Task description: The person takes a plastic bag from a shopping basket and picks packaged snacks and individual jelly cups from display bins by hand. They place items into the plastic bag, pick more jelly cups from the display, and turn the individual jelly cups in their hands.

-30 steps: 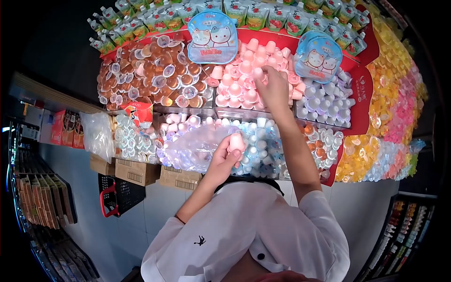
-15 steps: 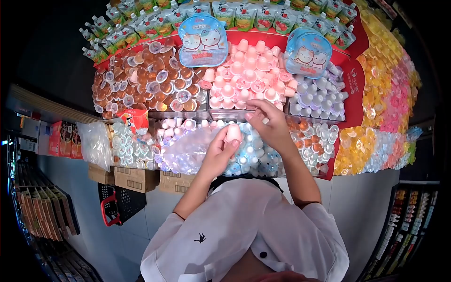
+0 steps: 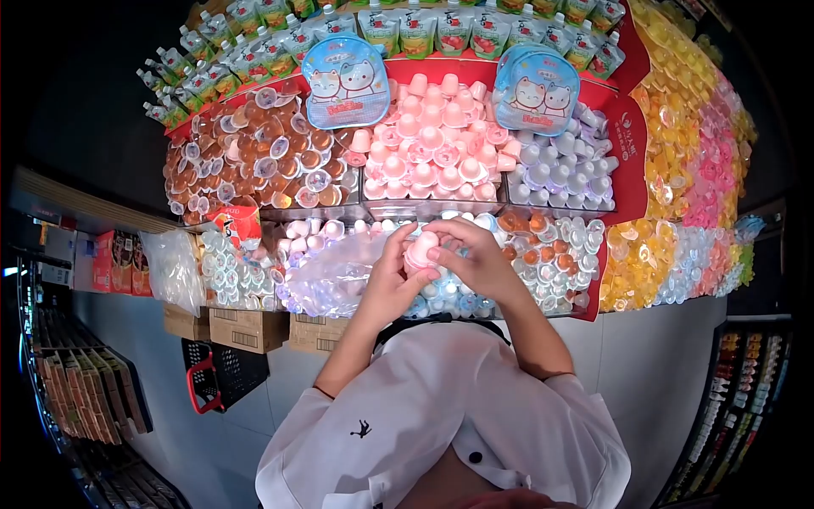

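A pink jelly cup (image 3: 419,254) is held up in front of me, between both hands. My left hand (image 3: 393,278) is closed around its left side and underneath. My right hand (image 3: 476,257) has its thumb and fingers closed on the cup's right side and top. Just beyond my hands lies a heap of matching pink jelly cups (image 3: 431,137) in a clear compartment. Below my hands are blue and white jelly cups (image 3: 449,297). Left of my left hand, a clear plastic bag (image 3: 335,271) covers part of the lilac cups.
Brown jelly cups (image 3: 263,153) fill the left compartment, lilac ones (image 3: 564,170) the right. Two blue cat-print bags (image 3: 346,82) stand above the dividers, before rows of spouted pouches (image 3: 415,36). Yellow jelly cups (image 3: 670,170) lie far right. Cardboard boxes (image 3: 246,329) and a black basket (image 3: 229,373) sit below left.
My right hand has come down from near the pink heap and joined my left hand on the jelly cup. The view has shifted slightly.
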Motion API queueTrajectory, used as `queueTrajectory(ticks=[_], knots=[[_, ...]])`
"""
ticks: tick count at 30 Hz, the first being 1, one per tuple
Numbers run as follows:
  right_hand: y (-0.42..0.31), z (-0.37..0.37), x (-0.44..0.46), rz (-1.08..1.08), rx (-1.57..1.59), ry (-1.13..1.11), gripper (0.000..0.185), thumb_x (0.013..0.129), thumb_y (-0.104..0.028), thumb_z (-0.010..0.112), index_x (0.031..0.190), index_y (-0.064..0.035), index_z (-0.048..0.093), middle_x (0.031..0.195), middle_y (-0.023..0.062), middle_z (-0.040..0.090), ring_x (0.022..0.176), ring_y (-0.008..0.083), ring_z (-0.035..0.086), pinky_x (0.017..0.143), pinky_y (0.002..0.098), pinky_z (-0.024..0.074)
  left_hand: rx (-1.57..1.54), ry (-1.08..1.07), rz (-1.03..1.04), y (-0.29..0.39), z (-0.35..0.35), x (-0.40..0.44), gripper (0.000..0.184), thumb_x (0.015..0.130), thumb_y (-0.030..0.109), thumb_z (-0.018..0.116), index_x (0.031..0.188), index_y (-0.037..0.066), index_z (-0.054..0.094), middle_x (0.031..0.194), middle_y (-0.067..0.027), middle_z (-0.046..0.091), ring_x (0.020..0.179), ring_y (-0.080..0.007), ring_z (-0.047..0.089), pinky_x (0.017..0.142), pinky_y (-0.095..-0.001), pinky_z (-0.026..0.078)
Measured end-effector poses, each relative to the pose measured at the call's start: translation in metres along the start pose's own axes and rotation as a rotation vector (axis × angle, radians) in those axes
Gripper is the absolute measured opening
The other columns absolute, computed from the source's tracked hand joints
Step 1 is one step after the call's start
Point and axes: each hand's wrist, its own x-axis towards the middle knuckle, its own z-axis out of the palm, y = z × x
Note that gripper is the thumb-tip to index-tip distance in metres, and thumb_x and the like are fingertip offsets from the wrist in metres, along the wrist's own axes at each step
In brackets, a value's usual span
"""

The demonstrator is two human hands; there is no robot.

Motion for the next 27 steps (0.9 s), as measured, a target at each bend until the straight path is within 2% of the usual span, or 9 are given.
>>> queueTrajectory(ticks=[4,6,9,12,13,19,21,25,27], knots=[[0.001,-0.019,0.030,0.043,-0.068,0.175,0.037,0.091,-0.012,0.075,0.126,-0.0039,0.069,0.111,0.0093,0.069,0.094,0.0171,0.066,0.082,0.0316,0.0524,-0.021,0.033,-0.008,-0.003,-0.005,-0.002,0.072,0.094,0.009,0.079,0.153,0.005,0.039,0.117,-0.0071,0.064,0.103,-0.0133,0.064,0.089,-0.0279,0.054],[0.042,-0.034,0.058,-0.075,-0.143,0.363,0.038,0.091,-0.012,0.073,0.127,-0.0031,0.069,0.113,0.0139,0.070,0.094,0.0228,0.069,0.083,0.0351,0.0538,-0.018,0.038,0.012,-0.006,-0.006,-0.003,0.069,0.094,0.010,0.079,0.151,0.004,0.041,0.117,-0.0060,0.064,0.101,-0.0124,0.064,0.089,-0.0273,0.053],[0.040,-0.058,0.094,-0.070,-0.443,0.467,0.039,0.090,-0.011,0.072,0.127,-0.0020,0.068,0.114,0.0184,0.071,0.095,0.0301,0.069,0.085,0.0396,0.0548,-0.024,0.021,-0.050,-0.005,-0.008,-0.008,0.068,0.094,0.012,0.079,0.150,0.003,0.042,0.117,-0.0051,0.064,0.102,-0.0111,0.063,0.088,-0.0266,0.052],[0.055,-0.069,0.119,-0.174,-0.600,0.486,0.038,0.089,-0.011,0.070,0.125,-0.0004,0.069,0.111,0.0208,0.071,0.095,0.0354,0.069,0.086,0.0426,0.0548,-0.043,0.029,-0.060,-0.005,-0.007,-0.010,0.067,0.094,0.013,0.080,0.149,0.003,0.044,0.115,-0.0043,0.065,0.102,-0.0102,0.062,0.088,-0.0265,0.052],[0.057,-0.071,0.123,-0.141,-0.570,0.462,0.038,0.089,-0.012,0.069,0.125,0.0002,0.069,0.109,0.0212,0.072,0.096,0.0368,0.069,0.088,0.0448,0.0543,-0.052,0.036,-0.044,-0.005,-0.006,-0.010,0.066,0.094,0.014,0.080,0.149,0.003,0.044,0.115,-0.0040,0.065,0.102,-0.0099,0.062,0.088,-0.0263,0.052],[0.057,-0.074,0.127,-0.118,-0.729,0.404,0.039,0.089,-0.014,0.069,0.126,0.0004,0.068,0.109,0.0218,0.072,0.098,0.0373,0.069,0.091,0.0459,0.0534,-0.010,0.041,-0.036,-0.004,-0.013,-0.012,0.059,0.097,0.018,0.077,0.147,0.003,0.050,0.114,-0.0026,0.064,0.100,-0.0080,0.060,0.087,-0.0250,0.050],[0.057,-0.074,0.127,-0.183,-0.739,0.425,0.040,0.089,-0.015,0.069,0.127,0.0003,0.068,0.111,0.0215,0.072,0.102,0.0381,0.069,0.093,0.0456,0.0531,0.035,0.022,-0.067,-0.004,-0.016,-0.011,0.056,0.098,0.019,0.076,0.146,0.002,0.052,0.114,-0.0022,0.064,0.100,-0.0069,0.059,0.087,-0.0243,0.050],[0.035,-0.065,0.111,-0.310,-0.787,0.573,0.042,0.089,-0.016,0.071,0.127,-0.0016,0.067,0.117,0.0187,0.071,0.110,0.0387,0.067,0.097,0.0453,0.0523,-0.020,0.049,-0.012,-0.008,-0.015,-0.009,0.061,0.098,0.016,0.076,0.149,0.003,0.045,0.114,-0.0042,0.066,0.097,-0.0076,0.062,0.084,-0.0243,0.051],[0.010,-0.052,0.086,-0.325,-0.638,0.430,0.041,0.088,-0.016,0.072,0.127,-0.0025,0.068,0.120,0.0167,0.070,0.111,0.0372,0.066,0.098,0.0450,0.0523,-0.163,0.090,-0.010,-0.005,-0.011,-0.008,0.061,0.096,0.012,0.078,0.145,0.004,0.043,0.114,-0.0059,0.067,0.096,-0.0086,0.064,0.082,-0.0242,0.052]])
